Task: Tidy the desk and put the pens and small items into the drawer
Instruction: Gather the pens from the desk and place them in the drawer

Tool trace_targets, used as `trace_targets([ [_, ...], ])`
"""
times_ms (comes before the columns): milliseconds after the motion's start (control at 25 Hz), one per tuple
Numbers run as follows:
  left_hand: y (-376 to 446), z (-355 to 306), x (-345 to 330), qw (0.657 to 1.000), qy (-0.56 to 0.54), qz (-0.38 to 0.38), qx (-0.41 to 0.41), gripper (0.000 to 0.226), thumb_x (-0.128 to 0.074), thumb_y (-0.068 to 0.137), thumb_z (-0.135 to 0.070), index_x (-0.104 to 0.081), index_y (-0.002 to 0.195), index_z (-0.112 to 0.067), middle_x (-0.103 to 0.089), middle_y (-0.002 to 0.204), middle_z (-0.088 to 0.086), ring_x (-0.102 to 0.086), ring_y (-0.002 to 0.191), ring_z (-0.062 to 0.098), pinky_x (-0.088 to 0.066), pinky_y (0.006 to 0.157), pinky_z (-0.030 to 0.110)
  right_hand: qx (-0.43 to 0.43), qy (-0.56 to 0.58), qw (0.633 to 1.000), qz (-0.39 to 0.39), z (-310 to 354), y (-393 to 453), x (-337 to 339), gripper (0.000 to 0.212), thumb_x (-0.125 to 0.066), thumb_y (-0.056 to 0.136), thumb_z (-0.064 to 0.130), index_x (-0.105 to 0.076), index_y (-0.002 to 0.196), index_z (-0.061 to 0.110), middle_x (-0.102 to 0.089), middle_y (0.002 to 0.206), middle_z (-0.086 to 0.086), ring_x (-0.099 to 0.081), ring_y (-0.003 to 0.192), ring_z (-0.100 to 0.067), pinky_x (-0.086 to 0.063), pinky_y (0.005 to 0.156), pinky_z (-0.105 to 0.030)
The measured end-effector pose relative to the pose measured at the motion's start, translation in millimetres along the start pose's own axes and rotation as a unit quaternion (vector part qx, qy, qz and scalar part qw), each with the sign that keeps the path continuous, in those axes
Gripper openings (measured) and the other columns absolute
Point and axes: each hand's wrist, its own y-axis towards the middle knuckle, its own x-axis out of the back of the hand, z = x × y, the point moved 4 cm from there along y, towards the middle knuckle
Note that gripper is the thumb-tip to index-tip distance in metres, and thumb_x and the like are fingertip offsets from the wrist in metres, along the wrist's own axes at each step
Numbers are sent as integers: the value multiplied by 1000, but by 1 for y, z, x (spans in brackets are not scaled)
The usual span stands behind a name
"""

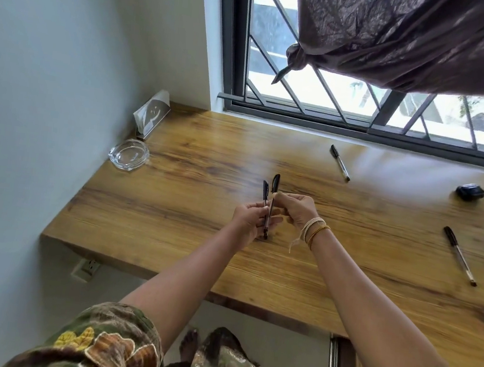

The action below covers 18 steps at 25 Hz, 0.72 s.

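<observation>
The table (207,155) is honey-brown with darker wood grain. The pens (340,162) have black caps and clear barrels. The curtain (417,40) is crinkled dark purple, the sleeves (107,346) olive (brown and yellow flowers), the wristbands (315,228) cream and orange.

Wooden desk (207,155): pens (340,162), ashtray (129,153).

One head-worn wide-angle view looks steeply down and forward over the wooden desk (173,193), close, toward the window (320,95)
</observation>
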Motion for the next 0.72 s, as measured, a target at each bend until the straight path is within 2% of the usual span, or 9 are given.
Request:
trace_targets([
  [160,0,1,-6,1000,-4,-2,-9,24,-53,94,1,-59,116,7,-71,89,17,-72,66,22,-59,65,33,8,-36,999,7,5,1,4,10,-73,79,18,-71,73,11,-54,46,7,-43,31,0,-32,32,-14],
  [320,3,1,-6,1000,-8,8,-29,22,-65,87,0,-63,108,6,-72,87,16,-72,70,23,-59,73,34,63,-99,993,29,5,10,7,17,-69,81,23,-70,65,16,-55,44,14,-43,46,-7,-37,43,-19],
  [520,17,-6,-11,997,37,-55,-41,33,-73,80,2,-63,110,8,-71,88,20,-71,68,23,-60,66,31,91,-193,975,65,6,30,10,23,-62,89,30,-73,96,11,-66,69,2,-55,58,-11,-45,56,-26],
  [600,30,-14,-15,995,43,-82,-42,24,-73,79,4,-64,102,3,-70,85,18,-70,67,23,-60,65,32,110,-247,962,32,9,46,19,26,-60,90,30,-72,101,9,-72,85,-5,-64,75,-19,-50,70,-31],
  [720,57,-25,-24,992,58,-104,-51,16,-72,79,5,-63,88,-3,-69,81,16,-70,61,20,-58,59,31,136,-345,927,-47,18,78,39,25,-60,89,28,-68,106,12,-68,109,-8,-61,103,-25,-49,87,-33],
])
